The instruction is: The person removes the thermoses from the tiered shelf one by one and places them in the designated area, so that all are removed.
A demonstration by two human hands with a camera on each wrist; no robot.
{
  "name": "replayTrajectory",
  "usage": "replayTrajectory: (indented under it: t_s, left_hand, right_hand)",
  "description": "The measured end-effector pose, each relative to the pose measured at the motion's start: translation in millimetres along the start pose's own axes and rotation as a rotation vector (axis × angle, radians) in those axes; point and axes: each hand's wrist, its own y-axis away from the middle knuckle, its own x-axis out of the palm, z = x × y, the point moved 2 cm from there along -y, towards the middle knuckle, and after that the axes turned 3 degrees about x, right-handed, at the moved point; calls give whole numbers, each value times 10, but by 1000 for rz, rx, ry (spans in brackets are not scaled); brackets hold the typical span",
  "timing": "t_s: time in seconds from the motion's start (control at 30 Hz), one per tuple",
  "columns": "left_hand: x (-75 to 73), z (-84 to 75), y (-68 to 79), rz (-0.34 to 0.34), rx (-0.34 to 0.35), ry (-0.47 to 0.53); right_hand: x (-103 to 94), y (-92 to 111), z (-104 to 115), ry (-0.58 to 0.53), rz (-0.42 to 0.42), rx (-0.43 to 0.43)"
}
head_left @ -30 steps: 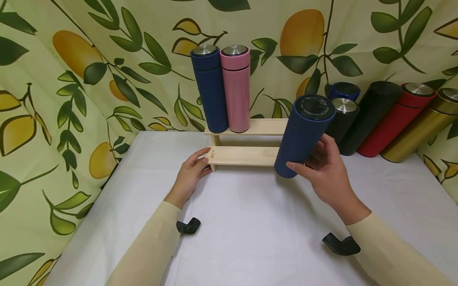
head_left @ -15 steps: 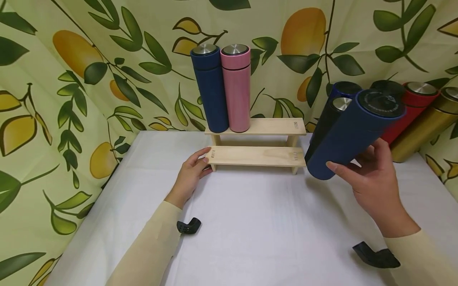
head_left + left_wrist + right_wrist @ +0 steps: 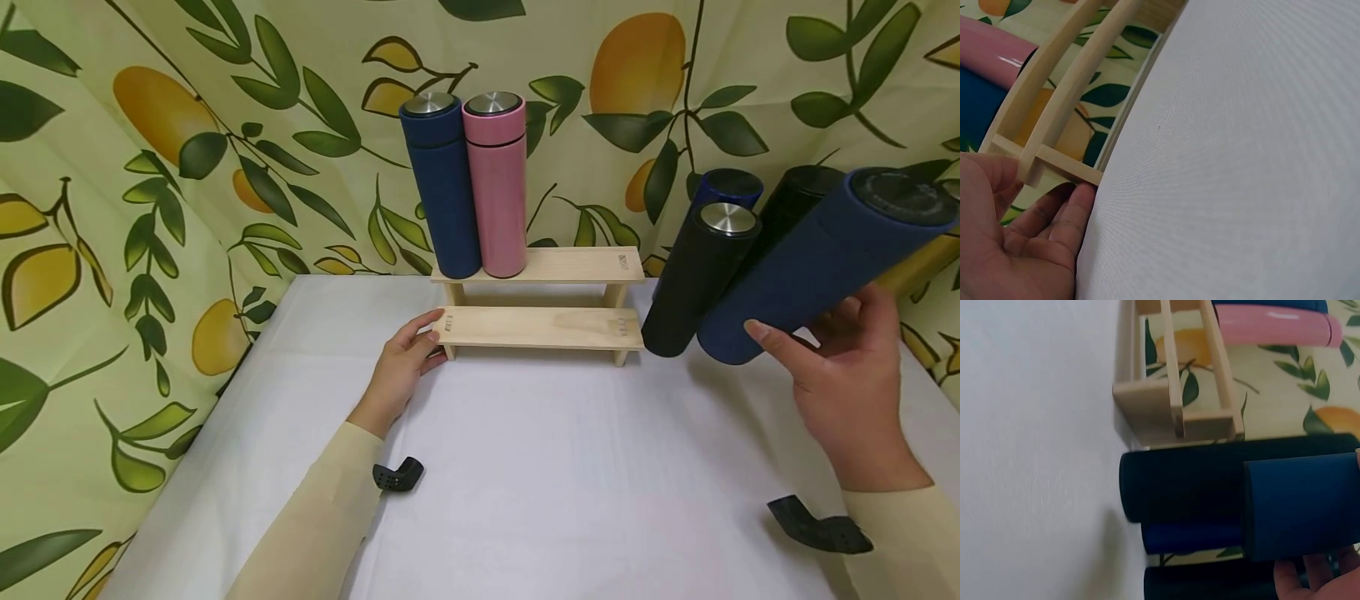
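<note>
My right hand (image 3: 855, 396) grips a wide dark-blue thermos bottle (image 3: 821, 258), tilted with its black lid to the upper right. In the right wrist view the base of this blue bottle (image 3: 1304, 509) shows above my fingers. My left hand (image 3: 401, 367) pinches the left end of a two-step wooden rack (image 3: 536, 325). Seen from the left wrist, thumb and fingers lie around the rack's end (image 3: 1063, 162). On its upper step stand a slim navy bottle (image 3: 442, 192) and a pink bottle (image 3: 497, 192), side by side at the left.
Right of the rack a black bottle (image 3: 690, 287) with a silver lid leans back. Behind it are a blue-lidded bottle (image 3: 731, 185) and another black bottle (image 3: 798, 200). A gold bottle (image 3: 918, 258) is partly hidden by the held one. Patterned cloth (image 3: 315, 67) hangs behind the white table (image 3: 525, 467).
My right hand has carried the wide blue bottle rightward from in front of the rack, tilting it further. It now covers the red bottle. My left hand stays at the rack.
</note>
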Motion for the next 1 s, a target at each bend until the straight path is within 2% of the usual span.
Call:
replayTrajectory:
  t_s: [0.1,0.27,0.53,0.63,0.8,1.0]
  left_hand:
    - [5,-8,6,-4,-1,5]
    - [15,-15,6,-5,-4,0]
    - [31,-2,-13,-5,0,-2]
    - [27,2,-13,-6,2,-5]
    - [22,8,-17,-7,5,-9]
    - [13,-3,-7,-11,5,-10]
  right_hand:
    - [-17,-44,-75,109,-28,62]
    - [-23,-131,-250,132,-56,162]
    - [-9,-237,-504,104,-52,172]
    - [-1,-267,-567,96,-47,203]
    - [13,-275,-645,133,-17,254]
    - [43,-260,-732,155,28,247]
